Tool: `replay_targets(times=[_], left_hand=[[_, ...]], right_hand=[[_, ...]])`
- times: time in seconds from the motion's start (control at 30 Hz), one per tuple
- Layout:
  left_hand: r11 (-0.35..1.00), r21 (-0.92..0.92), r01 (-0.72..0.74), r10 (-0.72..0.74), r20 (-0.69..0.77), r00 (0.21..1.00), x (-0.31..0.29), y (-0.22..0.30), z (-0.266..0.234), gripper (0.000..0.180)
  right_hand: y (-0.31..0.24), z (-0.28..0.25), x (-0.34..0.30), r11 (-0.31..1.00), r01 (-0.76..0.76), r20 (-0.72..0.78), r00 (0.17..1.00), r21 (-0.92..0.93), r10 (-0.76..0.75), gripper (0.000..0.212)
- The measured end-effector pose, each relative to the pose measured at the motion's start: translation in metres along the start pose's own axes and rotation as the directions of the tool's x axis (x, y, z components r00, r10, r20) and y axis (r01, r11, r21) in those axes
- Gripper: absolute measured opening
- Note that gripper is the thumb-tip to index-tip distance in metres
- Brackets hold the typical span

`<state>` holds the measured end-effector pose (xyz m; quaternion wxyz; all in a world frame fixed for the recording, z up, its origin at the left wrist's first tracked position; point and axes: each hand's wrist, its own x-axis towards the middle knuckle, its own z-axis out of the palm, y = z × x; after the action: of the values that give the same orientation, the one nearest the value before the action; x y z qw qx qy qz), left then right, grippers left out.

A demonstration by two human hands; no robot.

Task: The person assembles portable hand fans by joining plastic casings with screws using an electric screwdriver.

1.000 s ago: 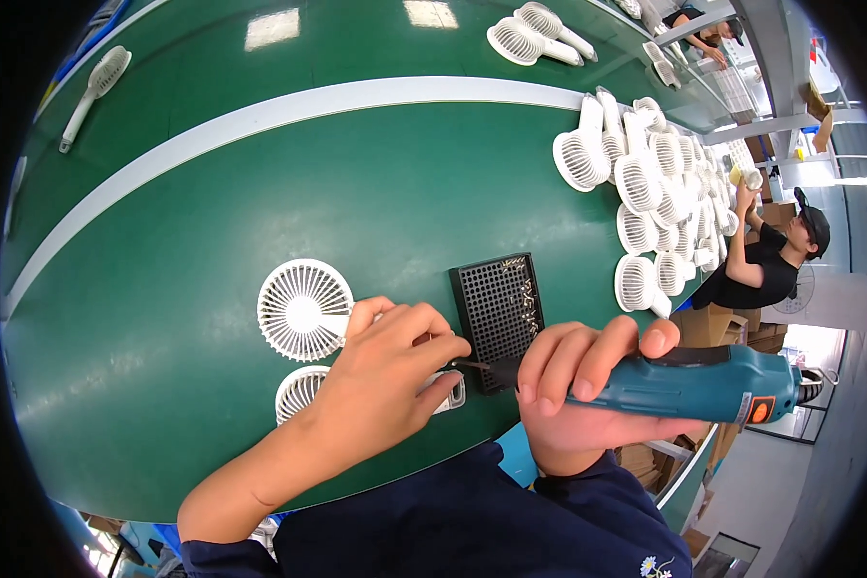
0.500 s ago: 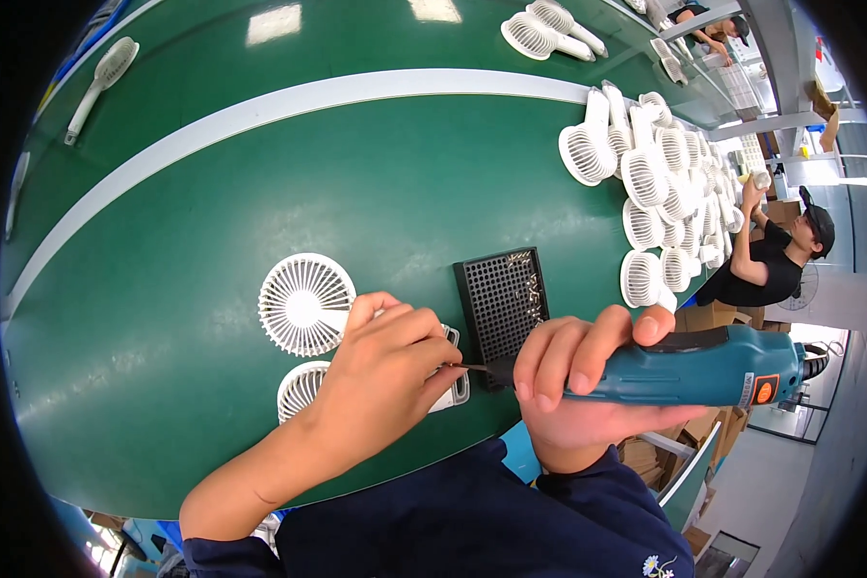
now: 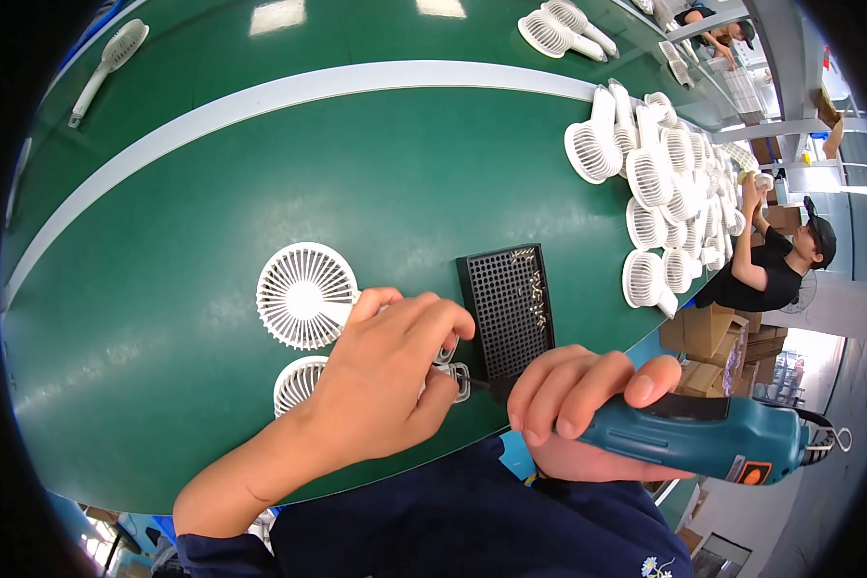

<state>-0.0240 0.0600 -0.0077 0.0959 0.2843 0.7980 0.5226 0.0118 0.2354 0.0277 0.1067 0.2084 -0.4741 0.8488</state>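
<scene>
My right hand (image 3: 588,409) grips a teal electric screwdriver (image 3: 689,433), whose thin bit points left at a pale loop-shaped end piece (image 3: 460,380). My left hand (image 3: 385,371) is curled over the handle end of a white handheld fan, thumb and forefinger on either side of that end piece. Most of the handle is hidden under the hand. Two round fan grilles show beside it: the upper grille (image 3: 304,294) in full, the lower grille (image 3: 299,383) partly covered by my wrist. Whether the bit touches a screw cannot be made out.
A black perforated tray (image 3: 507,313) holding several small screws lies just beyond the bit. Many white handheld fans (image 3: 660,183) are heaped at the right of the green table (image 3: 405,193). A white strip (image 3: 356,85) crosses behind. A co-worker (image 3: 775,255) stands at the right.
The screwdriver's rear end has swung downward with my right hand. Its bit has left my left fingertips and now points at the end piece. My left thumb and forefinger have spread apart.
</scene>
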Motion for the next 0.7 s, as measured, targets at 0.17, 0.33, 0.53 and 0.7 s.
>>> replay_targets(times=[0.17,0.33,0.53,0.7], left_hand=[[0.998,-0.063,0.004,-0.007,-0.049,0.999,0.0,-0.001,0.002,0.038],[0.998,-0.059,0.008,-0.011,-0.044,0.999,-0.001,-0.003,0.003,0.038],[0.998,-0.058,0.02,-0.021,-0.017,1.0,0.002,0.0,-0.002,0.032],[0.998,-0.052,0.021,-0.022,-0.015,1.0,0.001,0.001,-0.001,0.031]], right_hand=[[0.007,0.004,-0.005,1.0,0.001,-0.011,1.0,-0.011,-0.001,0.063],[0.019,0.005,-0.007,1.0,0.018,-0.025,1.0,-0.017,-0.018,0.058],[0.024,0.003,-0.006,0.987,0.093,0.136,0.988,-0.128,-0.076,0.067],[0.006,-0.008,0.007,0.98,0.178,0.001,0.984,-0.091,-0.178,0.067]])
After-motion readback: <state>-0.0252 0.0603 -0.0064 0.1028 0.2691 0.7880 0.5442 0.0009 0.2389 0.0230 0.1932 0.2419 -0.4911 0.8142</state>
